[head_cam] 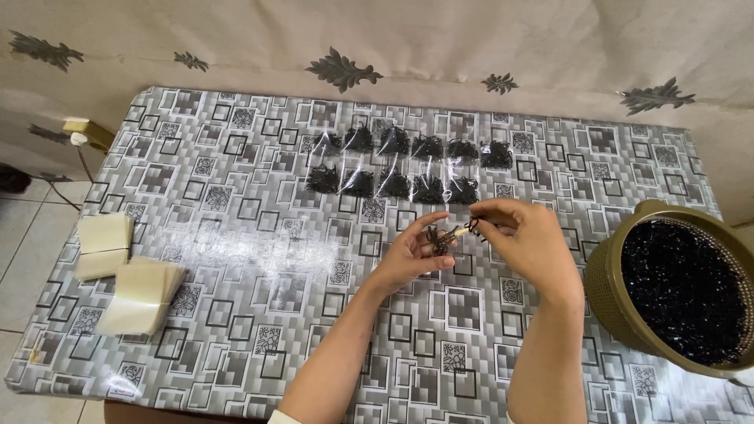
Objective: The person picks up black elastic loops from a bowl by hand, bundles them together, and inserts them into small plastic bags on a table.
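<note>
My left hand [416, 250] is held palm up over the middle of the table, cupping a small bunch of thin black elastic bands [437, 238]. My right hand [525, 237] pinches one black band [473, 226] between thumb and fingers, right beside the left fingertips. Just beyond both hands lie two rows of small clear bags [404, 166] filled with black bands.
An olive-green basket [603, 290] full of loose black bands stands at the right edge. Stacks of empty clear bags [126, 275] lie at the left. The table [236, 259] carries a grey patterned cloth and stands against a curtain with leaf prints.
</note>
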